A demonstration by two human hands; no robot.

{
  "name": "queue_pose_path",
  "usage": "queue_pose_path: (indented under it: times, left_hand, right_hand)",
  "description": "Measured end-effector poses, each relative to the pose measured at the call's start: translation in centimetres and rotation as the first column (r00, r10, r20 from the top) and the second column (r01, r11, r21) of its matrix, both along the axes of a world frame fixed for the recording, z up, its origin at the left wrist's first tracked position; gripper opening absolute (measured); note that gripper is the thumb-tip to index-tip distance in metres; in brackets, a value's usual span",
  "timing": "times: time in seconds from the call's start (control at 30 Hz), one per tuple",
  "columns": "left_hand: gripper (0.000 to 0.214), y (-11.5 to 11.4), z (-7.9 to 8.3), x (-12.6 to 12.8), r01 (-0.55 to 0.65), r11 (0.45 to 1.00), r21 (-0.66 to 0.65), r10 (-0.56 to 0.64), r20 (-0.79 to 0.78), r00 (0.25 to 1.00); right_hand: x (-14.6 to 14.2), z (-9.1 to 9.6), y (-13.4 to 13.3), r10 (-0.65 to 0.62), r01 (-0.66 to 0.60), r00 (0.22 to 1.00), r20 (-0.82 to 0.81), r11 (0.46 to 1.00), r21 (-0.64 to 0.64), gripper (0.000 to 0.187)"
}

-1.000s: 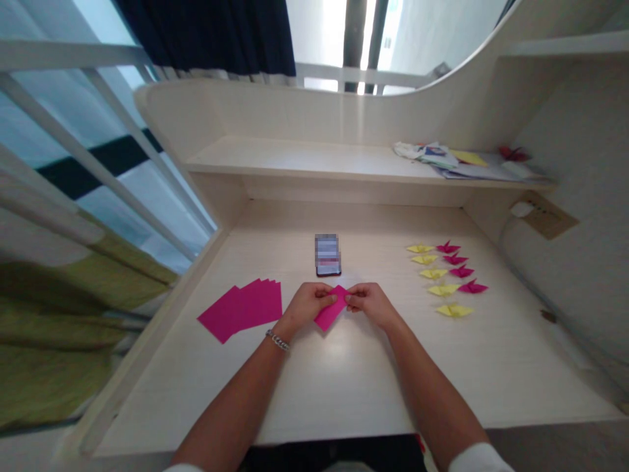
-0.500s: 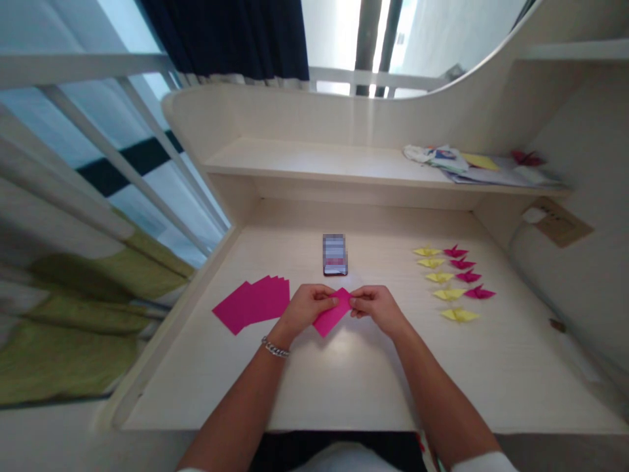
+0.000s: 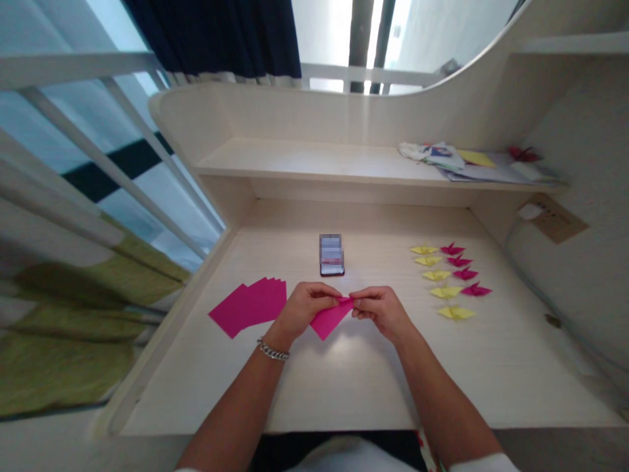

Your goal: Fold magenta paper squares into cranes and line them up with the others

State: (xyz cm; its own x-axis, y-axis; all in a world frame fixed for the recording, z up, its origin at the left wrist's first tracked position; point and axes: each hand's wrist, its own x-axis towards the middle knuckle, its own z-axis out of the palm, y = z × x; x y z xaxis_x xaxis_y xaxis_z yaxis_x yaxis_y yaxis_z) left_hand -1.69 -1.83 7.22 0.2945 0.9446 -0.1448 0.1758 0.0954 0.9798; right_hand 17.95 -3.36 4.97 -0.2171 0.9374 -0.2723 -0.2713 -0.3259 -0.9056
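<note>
While the left hand [image 3: 302, 307] and right hand [image 3: 381, 309] pinch the top corner of the folded pink paper square [image 3: 330, 318] at the middle of the pale wooden desk [image 3: 344, 387], a fold seems half made; its edges need matching.

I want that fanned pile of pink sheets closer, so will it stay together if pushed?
Probably not: the pink sheets lie fanned on the smooth desk, so they would likely slide apart. They look thin, like the folded paper the left hand and right hand pinch, so probably light and floppy when lifted.
</note>
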Motion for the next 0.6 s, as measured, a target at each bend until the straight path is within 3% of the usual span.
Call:
queue_pose_path:
  times: [0.33, 0.47, 0.6]
  left_hand:
    - [0.021, 0.0, 0.3, 0.7, 0.085, 0.996, -0.013, -0.085, -0.028, 0.996]
    - [0.019, 0.0, 0.5, 1.3, 0.087, 0.996, 0.036, -0.084, -0.077, 0.994]
    - [0.018, -0.1, 0.4, 1.7, 0.081, 0.995, 0.062, -0.077, -0.062, 0.995]
  right_hand:
    - [1.2, -0.5, -0.3, 0.001, -0.005, 1.0, 0.031, 0.991, 0.132, 0.026]
    - [1.8, 0.1, -0.2, 0.041, -0.054, 0.996, 0.083, 0.987, 0.154, 0.027]
    - [2.1, 0.9, -0.5, 0.005, -0.033, 0.988, 0.153, 0.983, 0.179, 0.022]
